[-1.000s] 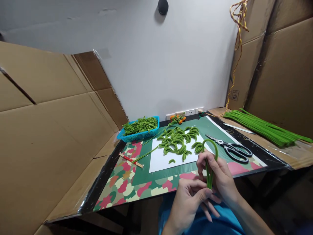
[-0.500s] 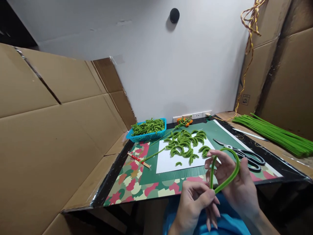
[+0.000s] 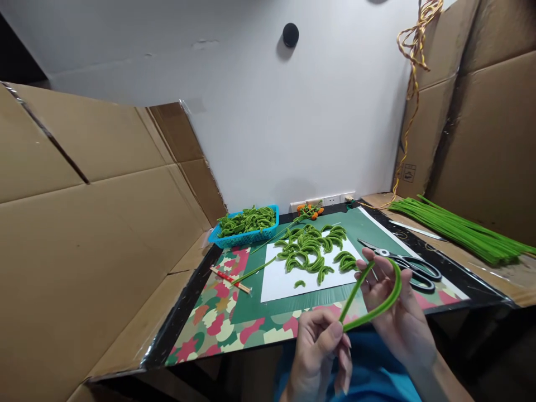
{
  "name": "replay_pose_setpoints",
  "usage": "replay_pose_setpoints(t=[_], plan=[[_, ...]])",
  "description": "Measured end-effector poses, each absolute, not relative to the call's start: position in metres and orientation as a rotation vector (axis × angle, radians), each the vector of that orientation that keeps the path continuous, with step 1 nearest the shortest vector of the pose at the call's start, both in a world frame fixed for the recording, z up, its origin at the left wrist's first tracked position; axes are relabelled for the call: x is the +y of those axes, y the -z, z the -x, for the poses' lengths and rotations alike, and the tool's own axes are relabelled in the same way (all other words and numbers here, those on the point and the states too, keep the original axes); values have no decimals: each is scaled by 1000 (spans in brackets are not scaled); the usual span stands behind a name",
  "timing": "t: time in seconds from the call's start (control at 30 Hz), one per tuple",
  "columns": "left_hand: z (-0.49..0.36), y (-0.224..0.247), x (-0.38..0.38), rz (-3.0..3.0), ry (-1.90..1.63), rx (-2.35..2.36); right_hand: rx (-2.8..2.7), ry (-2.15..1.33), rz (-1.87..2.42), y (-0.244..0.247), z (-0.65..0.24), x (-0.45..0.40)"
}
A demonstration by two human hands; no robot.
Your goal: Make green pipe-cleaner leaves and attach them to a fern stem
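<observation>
A green fuzzy pipe cleaner (image 3: 377, 310) is bent into a teardrop loop above the table's front edge. My left hand (image 3: 320, 346) pinches its two ends together between thumb and forefinger. At the rounded end is my right hand (image 3: 396, 312), palm up, with fingers spread and lightly curled against the loop and the thumb apart from them. Just beyond, black-handled scissors (image 3: 419, 269) lie partly behind the right hand. Many short curved green pieces (image 3: 307, 251) are scattered over a white sheet (image 3: 274, 285).
A blue basket (image 3: 247, 238) heaped with green pieces stands at the back left. Orange flowers (image 3: 310, 211) lie by the wall sockets. Red-wrapped chopsticks (image 3: 230, 280) rest on the left. At right lies a bundle of long green stems (image 3: 464, 231). Cardboard walls (image 3: 138, 234) rise on both sides.
Both hands have shifted slightly left in view. The left hand has drawn the pinched ends away from the right hand, so the loop is longer and more slanted. The view has moved a little.
</observation>
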State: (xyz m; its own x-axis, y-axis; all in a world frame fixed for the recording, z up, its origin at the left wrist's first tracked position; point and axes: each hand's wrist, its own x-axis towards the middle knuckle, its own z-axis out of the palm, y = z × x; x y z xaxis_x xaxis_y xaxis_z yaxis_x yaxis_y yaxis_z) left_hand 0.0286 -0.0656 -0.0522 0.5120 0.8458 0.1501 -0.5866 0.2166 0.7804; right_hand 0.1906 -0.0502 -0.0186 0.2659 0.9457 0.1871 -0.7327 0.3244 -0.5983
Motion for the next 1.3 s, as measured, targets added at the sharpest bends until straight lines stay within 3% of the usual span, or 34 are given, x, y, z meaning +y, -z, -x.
replay_pose_setpoints(t=[0.93,1.3], plan=[[-42,21,-71,-803,-1267,695,-416,-903,518,25,-200,-38],[-38,38,-65,-811,-1208,617,-486,-1100,447,17,-203,-47]])
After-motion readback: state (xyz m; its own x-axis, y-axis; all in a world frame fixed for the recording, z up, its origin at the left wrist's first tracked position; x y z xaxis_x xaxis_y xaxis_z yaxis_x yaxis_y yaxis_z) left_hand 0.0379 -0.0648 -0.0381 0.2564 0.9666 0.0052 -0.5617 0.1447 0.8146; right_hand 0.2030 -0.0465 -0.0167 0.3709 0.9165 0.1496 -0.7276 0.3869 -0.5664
